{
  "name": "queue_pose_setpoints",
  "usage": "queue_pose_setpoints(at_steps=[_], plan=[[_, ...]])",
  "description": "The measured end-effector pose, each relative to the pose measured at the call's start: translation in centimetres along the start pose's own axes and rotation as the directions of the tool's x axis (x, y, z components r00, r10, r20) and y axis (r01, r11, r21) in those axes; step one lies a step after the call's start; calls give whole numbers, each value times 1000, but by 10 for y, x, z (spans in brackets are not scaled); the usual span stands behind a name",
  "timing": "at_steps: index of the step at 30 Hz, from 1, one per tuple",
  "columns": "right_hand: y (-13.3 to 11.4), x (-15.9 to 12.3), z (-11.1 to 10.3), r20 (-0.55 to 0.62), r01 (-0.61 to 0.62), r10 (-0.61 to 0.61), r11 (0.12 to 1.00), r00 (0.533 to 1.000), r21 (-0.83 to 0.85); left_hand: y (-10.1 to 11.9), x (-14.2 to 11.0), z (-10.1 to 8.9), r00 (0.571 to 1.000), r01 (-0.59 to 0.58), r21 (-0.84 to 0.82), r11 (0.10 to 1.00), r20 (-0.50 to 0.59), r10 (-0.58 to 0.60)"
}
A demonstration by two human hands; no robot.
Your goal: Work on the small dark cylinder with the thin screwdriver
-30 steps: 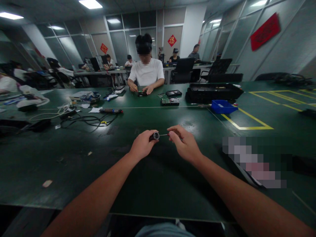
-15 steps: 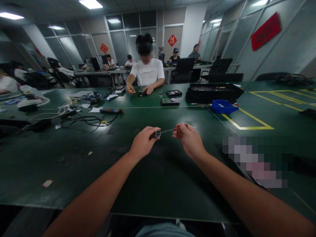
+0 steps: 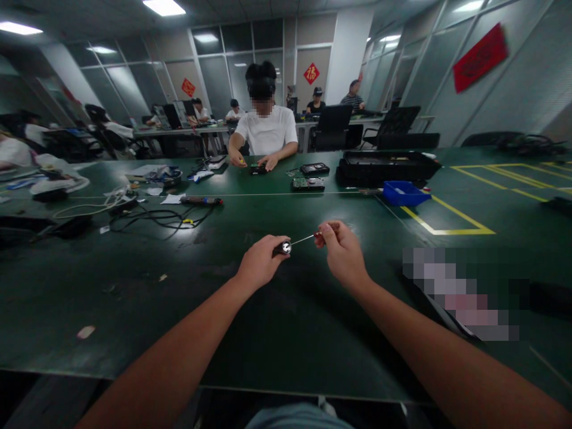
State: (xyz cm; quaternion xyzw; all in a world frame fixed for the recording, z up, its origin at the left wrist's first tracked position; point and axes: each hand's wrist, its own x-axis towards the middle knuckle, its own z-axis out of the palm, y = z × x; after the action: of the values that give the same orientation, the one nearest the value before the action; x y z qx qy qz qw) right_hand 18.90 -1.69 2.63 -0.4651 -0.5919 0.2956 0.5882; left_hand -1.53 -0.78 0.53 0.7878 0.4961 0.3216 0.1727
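Note:
My left hand (image 3: 258, 263) is closed round a short dark cylinder (image 3: 286, 246), whose round, silver-rimmed end faces me and to the right. Most of its body is hidden in the fingers. My right hand (image 3: 345, 255) grips a screwdriver (image 3: 304, 240) by its reddish handle, thumb pressed on top. The thin metal shaft points left and slightly down, with its tip at or just by the rim of the cylinder; whether it touches I cannot tell. Both hands are held over the green table (image 3: 286, 333).
A co-worker in a white shirt (image 3: 270, 128) handles a small dark device opposite. Hard drives (image 3: 308, 184), a black case (image 3: 386, 168) and a blue bin (image 3: 404, 193) stand ahead. Cables (image 3: 156, 223) and an electric screwdriver (image 3: 201, 201) lie left; a blurred-out flat item (image 3: 456, 298) lies right.
My right hand has drawn away to the right and tilted the screwdriver, so more of its shaft shows, and its fingers have shifted on the handle. The cylinder's end has turned slightly.

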Motion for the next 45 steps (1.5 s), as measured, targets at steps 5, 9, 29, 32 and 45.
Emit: queue_pose_setpoints(at_steps=[5,9,29,32,45], plan=[[-4,-5,-1,51,72,-65,987,997,-144,1,-1,1,1000,5,11,1000,13,-5],[-9,-6,-2,146,148,-110,949,983,-279,-1,0,2,998,-14,55,998,55,11],[-18,0,-7,250,244,-115,778,961,-579,3,0,3,996,92,91,992,11,-93],[-14,-2,-5,389,254,13,737,921,-627,4,0,3,996,94,69,993,-1,-94],[-3,-6,2,607,335,227,664,761,-669,-2,2,5,996,88,20,996,-36,-87]])
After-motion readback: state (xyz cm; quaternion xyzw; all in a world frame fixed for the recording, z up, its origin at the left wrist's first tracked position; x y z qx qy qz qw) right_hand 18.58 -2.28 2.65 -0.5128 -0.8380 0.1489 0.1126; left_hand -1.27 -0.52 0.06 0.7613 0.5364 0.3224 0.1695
